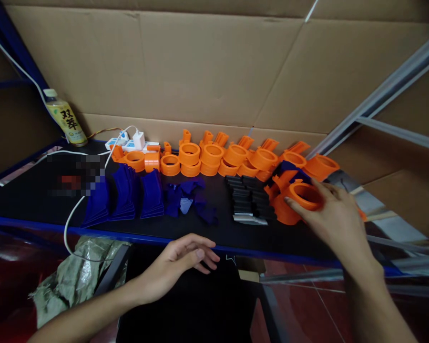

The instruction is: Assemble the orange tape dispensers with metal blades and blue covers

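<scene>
At the right end of the black table (218, 233), I see my right hand (334, 216) laid over an orange ring (302, 196), fingers spread on its rim; whether they grip it I cannot tell. My left hand (180, 259) hangs loosely curled and empty at the front edge.

Dim foreground, wide-angle edge distortion

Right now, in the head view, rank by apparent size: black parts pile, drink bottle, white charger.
1. black parts pile
2. drink bottle, close behind; it stands farther back, so true size is unsure
3. white charger, clearly smallest
</scene>
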The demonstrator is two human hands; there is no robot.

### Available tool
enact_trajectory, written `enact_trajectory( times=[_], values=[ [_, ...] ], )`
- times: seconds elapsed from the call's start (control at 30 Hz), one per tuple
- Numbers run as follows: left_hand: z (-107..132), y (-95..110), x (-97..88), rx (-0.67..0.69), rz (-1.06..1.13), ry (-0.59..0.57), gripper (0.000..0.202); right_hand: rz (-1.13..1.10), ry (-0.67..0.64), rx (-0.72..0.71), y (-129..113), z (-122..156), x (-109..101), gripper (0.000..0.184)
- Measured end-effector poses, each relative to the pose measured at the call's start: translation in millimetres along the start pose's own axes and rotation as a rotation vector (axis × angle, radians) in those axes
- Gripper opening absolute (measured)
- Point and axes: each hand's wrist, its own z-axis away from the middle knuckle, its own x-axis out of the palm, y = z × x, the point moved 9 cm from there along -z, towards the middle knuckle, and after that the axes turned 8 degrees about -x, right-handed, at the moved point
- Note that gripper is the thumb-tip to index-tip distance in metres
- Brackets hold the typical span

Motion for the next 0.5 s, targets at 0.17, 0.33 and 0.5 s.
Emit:
enact_trajectory(
  times=[0.17,0.33,0.5],
  values=[
    [0.0,0.0,2.3,-0.003,-0.003,-0.024,0.033,-0.010,-0.010,-0.004,-6.0,1.9,1.8,0.083],
    [-0.1,-0.4,4.2,-0.020,-0.026,-0.044,0.031,-0.036,-0.033,0.004,-6.2,4.0,6.6,0.082],
    [-0.3,-1.7,4.9,-0.031,-0.044,-0.046,0.032,-0.087,-0.007,0.012,-8.0,6.1,8.4,0.081]
  ],
)
